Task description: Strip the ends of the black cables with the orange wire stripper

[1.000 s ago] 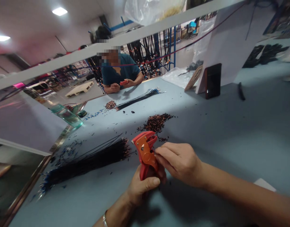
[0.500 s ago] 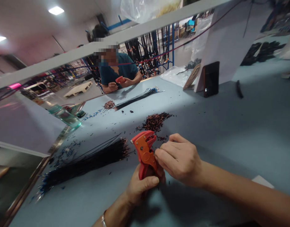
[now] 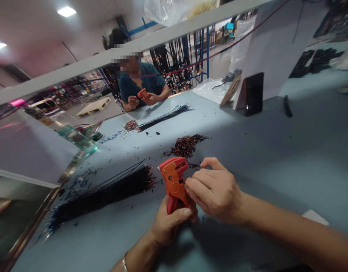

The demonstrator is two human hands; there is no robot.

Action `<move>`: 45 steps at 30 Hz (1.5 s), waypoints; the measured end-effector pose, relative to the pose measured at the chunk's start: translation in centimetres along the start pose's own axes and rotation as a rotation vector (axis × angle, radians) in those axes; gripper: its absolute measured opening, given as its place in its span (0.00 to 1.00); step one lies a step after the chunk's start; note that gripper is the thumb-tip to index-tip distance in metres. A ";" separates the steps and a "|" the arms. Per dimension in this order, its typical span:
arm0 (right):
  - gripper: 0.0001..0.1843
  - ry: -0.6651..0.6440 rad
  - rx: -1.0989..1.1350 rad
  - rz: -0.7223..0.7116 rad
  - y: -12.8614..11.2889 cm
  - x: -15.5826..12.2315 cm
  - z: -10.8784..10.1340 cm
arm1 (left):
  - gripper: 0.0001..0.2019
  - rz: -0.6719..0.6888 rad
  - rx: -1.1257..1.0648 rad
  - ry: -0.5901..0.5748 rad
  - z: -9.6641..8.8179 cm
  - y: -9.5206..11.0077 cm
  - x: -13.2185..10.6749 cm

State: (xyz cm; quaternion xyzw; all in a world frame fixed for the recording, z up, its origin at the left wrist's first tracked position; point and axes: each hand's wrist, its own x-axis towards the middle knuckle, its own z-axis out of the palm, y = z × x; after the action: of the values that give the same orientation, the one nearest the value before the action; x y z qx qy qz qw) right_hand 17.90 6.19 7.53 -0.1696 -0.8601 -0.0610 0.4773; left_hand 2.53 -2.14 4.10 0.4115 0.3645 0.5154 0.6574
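Forefinger [image 3: 214, 163] has lifted on the right grip [image 3: 215, 192], its hold unclear, while left grip [image 3: 168, 226] encircles the orange-red tool [image 3: 172, 180].

red-orange tool [image 3: 174, 183]: 0 readable brand marks
dark upright slab [image 3: 253, 95]: 0 readable text
greenish bottle [image 3: 79, 139]: 0 legible lettering
bench [image 3: 276, 158]: 0 readable signs, numbers

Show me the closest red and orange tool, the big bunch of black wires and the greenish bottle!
Red and orange tool [image 3: 175, 183]: head view, on its orange side.
Bunch of black wires [image 3: 105, 198]: head view, middle of the bunch.
Greenish bottle [image 3: 79, 139]: head view, on its see-through side.
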 end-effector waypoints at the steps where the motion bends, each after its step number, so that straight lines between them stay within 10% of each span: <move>1: 0.13 0.000 0.003 0.000 0.0 0.0 0.0 | 0.14 0.002 0.003 -0.003 0.0 0.0 0.0; 45: 0.13 -0.009 0.014 0.051 -0.2 0.4 -0.4 | 0.15 0.009 0.151 0.050 -0.4 -0.7 -0.4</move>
State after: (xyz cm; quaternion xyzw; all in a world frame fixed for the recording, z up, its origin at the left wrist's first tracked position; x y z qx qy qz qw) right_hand 18.00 5.96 8.09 -0.1887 -0.8581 -0.0421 0.4758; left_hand 2.37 -2.55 3.28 0.4487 0.4168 0.4996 0.6127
